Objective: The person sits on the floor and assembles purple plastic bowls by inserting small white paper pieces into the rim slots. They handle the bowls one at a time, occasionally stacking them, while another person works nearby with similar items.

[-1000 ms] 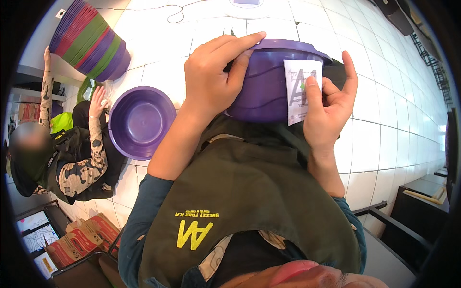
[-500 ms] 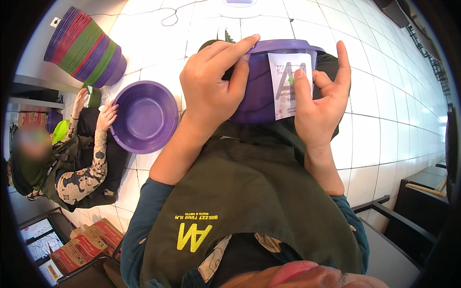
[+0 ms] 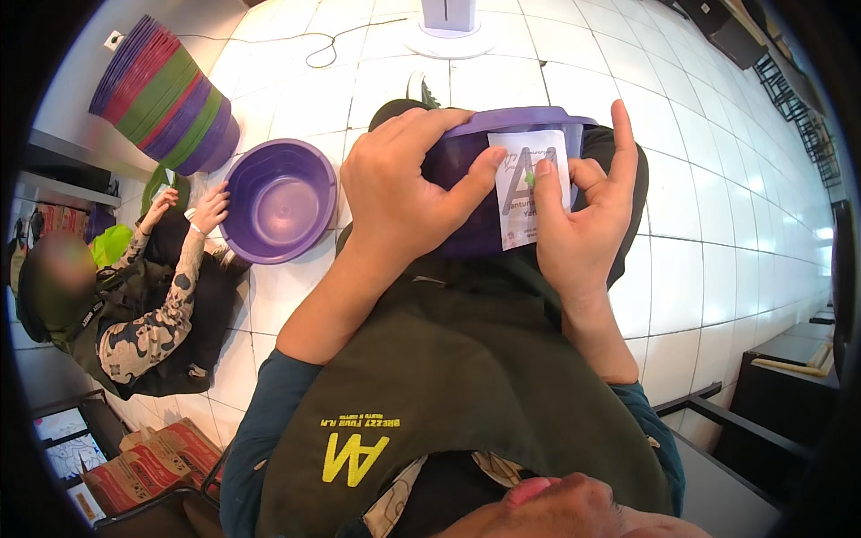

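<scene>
A purple plastic basin [image 3: 457, 229] rests tilted on its side in my lap, its rim [image 3: 520, 117] turned away from me. A white printed label [image 3: 516, 215] with a large grey letter and a small green mark lies against its outer wall. My left hand [image 3: 404, 175] grips the basin's left side, fingers over the rim and thumb reaching to the label's left edge. My right hand [image 3: 587, 215] has its thumb on the label's face, with the index finger pointing up and the middle finger bent at the label's right edge. The remaining right fingers are partly hidden.
At left a co-worker [image 3: 148, 296] sits on the floor beside another purple basin [image 3: 280, 202], one hand near its rim. Nested purple, red and green basins [image 3: 166, 94] stand behind. Cardboard boxes [image 3: 157, 466] lie lower left; a white-based stand [image 3: 448, 40] is ahead.
My hands, the basin and the label appear lower in view. My left thumb has moved from the rim to the label's edge. The co-worker's hand has shifted slightly along the other basin's rim.
</scene>
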Action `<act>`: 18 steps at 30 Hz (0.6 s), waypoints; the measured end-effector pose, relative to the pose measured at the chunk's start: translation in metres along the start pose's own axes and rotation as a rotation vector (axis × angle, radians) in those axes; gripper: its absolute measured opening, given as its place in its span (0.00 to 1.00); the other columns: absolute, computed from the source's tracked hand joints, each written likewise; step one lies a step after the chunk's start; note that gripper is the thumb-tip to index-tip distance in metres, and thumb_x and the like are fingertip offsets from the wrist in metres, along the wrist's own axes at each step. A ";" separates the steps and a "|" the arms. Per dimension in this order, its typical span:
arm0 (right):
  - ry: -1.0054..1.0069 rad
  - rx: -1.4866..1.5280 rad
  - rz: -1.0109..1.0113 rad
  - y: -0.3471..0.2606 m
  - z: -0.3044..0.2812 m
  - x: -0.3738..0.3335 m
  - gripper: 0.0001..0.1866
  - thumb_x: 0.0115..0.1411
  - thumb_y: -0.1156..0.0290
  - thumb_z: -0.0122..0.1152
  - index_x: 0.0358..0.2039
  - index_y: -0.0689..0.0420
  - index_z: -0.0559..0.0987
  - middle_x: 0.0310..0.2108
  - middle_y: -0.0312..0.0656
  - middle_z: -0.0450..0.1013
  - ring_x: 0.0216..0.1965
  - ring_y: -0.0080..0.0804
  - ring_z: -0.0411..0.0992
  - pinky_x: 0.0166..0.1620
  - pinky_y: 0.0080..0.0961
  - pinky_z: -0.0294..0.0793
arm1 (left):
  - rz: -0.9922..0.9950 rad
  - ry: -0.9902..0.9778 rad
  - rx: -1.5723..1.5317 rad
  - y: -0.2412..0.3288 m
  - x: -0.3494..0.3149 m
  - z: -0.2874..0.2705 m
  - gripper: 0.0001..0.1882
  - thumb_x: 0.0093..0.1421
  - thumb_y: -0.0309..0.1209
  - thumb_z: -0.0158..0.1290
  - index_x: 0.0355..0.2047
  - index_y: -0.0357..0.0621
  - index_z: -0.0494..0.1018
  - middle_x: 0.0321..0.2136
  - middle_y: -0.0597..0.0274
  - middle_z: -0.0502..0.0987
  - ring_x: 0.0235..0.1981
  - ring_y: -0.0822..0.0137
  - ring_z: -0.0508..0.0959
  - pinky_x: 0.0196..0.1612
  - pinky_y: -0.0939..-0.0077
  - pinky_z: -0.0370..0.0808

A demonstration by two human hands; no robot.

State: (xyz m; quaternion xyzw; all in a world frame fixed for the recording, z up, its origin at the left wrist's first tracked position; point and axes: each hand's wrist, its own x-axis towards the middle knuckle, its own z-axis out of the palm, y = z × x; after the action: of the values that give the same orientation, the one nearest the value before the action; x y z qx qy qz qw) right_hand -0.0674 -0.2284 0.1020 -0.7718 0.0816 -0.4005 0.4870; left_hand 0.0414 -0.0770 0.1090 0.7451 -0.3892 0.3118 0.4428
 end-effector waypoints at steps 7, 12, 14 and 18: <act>-0.050 -0.064 0.017 -0.002 -0.016 -0.005 0.43 0.65 0.81 0.61 0.77 0.62 0.52 0.27 0.40 0.81 0.29 0.18 0.76 0.40 0.16 0.73 | -0.187 -0.149 0.080 0.022 -0.004 -0.001 0.17 0.55 0.41 0.72 0.32 0.39 0.83 0.22 0.58 0.83 0.22 0.63 0.81 0.30 0.72 0.75; -0.053 -0.253 -0.004 -0.014 -0.020 0.001 0.45 0.60 0.74 0.65 0.73 0.71 0.55 0.20 0.44 0.79 0.20 0.33 0.78 0.29 0.28 0.74 | -0.253 -0.193 0.080 0.028 -0.002 -0.004 0.18 0.56 0.43 0.71 0.29 0.40 0.82 0.20 0.59 0.82 0.21 0.65 0.80 0.28 0.73 0.73; -0.101 -0.293 0.050 -0.014 -0.022 0.006 0.43 0.61 0.68 0.66 0.72 0.71 0.58 0.19 0.42 0.79 0.19 0.38 0.78 0.27 0.31 0.74 | -0.259 -0.207 0.089 0.028 0.001 -0.005 0.19 0.57 0.45 0.70 0.28 0.41 0.81 0.21 0.59 0.81 0.21 0.63 0.79 0.26 0.71 0.72; -0.215 -0.509 0.092 -0.023 -0.028 0.017 0.43 0.61 0.59 0.70 0.70 0.67 0.64 0.18 0.41 0.79 0.20 0.43 0.79 0.29 0.35 0.76 | -0.253 -0.181 0.120 0.019 0.001 -0.005 0.20 0.57 0.47 0.69 0.28 0.42 0.81 0.21 0.58 0.80 0.21 0.56 0.80 0.25 0.65 0.73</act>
State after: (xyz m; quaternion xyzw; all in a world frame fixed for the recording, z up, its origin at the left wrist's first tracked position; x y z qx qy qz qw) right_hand -0.0821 -0.2446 0.1355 -0.9029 0.1625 -0.2606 0.3009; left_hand 0.0248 -0.0787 0.1205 0.8383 -0.3113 0.2079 0.3964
